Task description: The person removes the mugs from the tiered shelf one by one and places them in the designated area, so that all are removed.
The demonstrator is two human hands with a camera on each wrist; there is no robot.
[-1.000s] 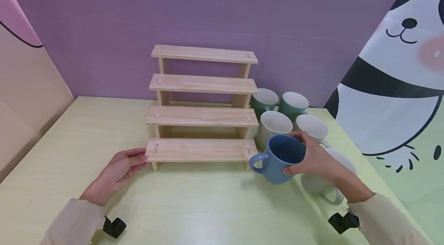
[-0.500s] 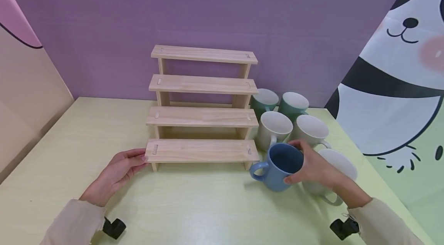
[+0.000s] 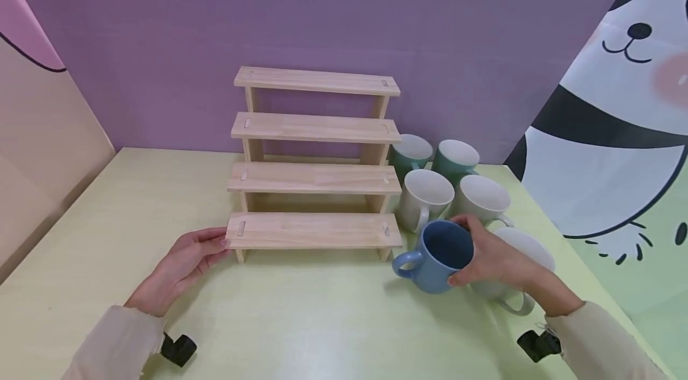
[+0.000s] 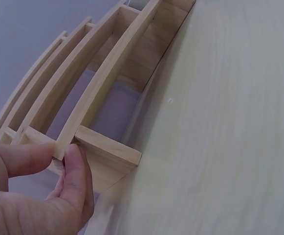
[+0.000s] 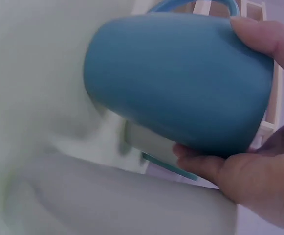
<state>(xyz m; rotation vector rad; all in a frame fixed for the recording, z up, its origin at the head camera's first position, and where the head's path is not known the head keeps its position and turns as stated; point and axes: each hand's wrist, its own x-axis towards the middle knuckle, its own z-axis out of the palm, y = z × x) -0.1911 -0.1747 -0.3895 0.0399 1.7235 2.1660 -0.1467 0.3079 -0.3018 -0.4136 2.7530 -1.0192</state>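
Observation:
My right hand (image 3: pixel 497 254) grips a blue mug (image 3: pixel 432 272) by its side, thumb toward the front, low over the table. The mug is upright, its handle turned left. In the right wrist view, thumb and fingers span the mug's (image 5: pixel 176 78) body near the rim. A white mug (image 3: pixel 524 248) stands just behind that hand and is partly hidden by it. At the left, my left hand (image 3: pixel 183 263) pinches the left end of the lowest board of a four-step wooden shelf (image 3: pixel 314 233). The left wrist view shows thumb and fingers (image 4: pixel 74 171) on that board's corner.
Right of the shelf, two white mugs (image 3: pixel 427 192) stand close together, with two green mugs (image 3: pixel 457 159) behind them. A purple wall (image 3: pixel 317 9) rises behind the pale table (image 3: pixel 301 320). The table's right edge runs close past the mugs.
My right hand has lowered the blue mug toward the table and moved it slightly nearer the front. The left hand keeps its pinch on the shelf, which stays in place.

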